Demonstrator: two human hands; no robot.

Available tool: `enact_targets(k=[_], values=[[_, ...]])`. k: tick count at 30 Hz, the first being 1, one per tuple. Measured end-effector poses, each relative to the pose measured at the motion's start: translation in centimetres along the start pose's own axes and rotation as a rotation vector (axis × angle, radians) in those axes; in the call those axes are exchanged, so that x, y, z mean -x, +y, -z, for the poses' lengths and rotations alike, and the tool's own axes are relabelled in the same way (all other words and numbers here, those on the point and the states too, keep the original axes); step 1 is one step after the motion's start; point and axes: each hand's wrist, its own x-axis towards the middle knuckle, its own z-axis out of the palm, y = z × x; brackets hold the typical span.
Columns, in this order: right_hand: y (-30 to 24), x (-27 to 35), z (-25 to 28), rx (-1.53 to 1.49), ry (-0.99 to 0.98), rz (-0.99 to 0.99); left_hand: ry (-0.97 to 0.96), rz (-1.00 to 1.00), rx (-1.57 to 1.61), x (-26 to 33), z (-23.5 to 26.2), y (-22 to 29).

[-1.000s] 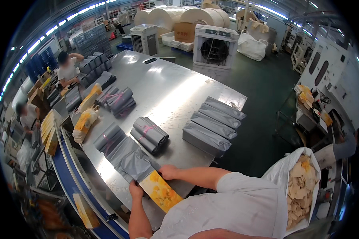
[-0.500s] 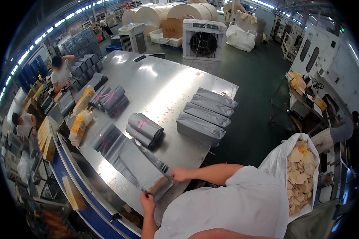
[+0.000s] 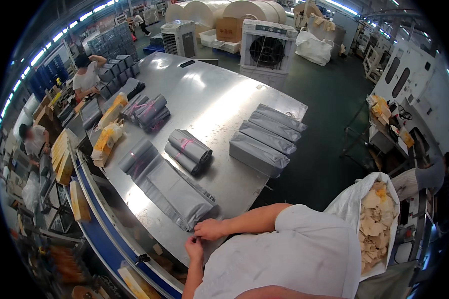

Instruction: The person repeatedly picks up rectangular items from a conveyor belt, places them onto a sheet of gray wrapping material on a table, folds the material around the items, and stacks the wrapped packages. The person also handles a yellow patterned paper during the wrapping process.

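A long grey plastic bag (image 3: 172, 192) lies on the metal table in front of me, its near end crumpled and bunched. My right hand (image 3: 209, 229) is closed at that near end, fingertips pinching the grey plastic. Just below it, my left hand (image 3: 193, 246) is pinched closed close to the right fingertips; a small dark bit shows there, too small to name. Beyond the bag sits a pair of grey rolls (image 3: 188, 149) tied with pink string. Grey wrapped packs (image 3: 259, 149) stand in a row to the right.
More tied grey rolls (image 3: 147, 112) and yellow-banded bundles (image 3: 106, 142) lie along the metal table's (image 3: 219, 112) left side. A blue conveyor (image 3: 102, 239) runs beside it. At my right stands a white sack (image 3: 343, 199) of brown scraps. Two co-workers are at the left.
My right hand has moved left and down to the bag's near end, beside my left hand. The brown face that showed at that end is now out of sight. The view has shifted slightly.
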Motion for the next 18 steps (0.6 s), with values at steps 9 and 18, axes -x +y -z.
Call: enact_targets(k=[9,18], values=[[0.1,0.2,-1.7,0.143,0.091,0.052,-0.080,0.066,0.081,0.8,0.3,0.9],[-0.3,1.3,-1.8,0.032,0.122,0.043,-0.189,0.080,0.085,1.0,0.9,1.5]])
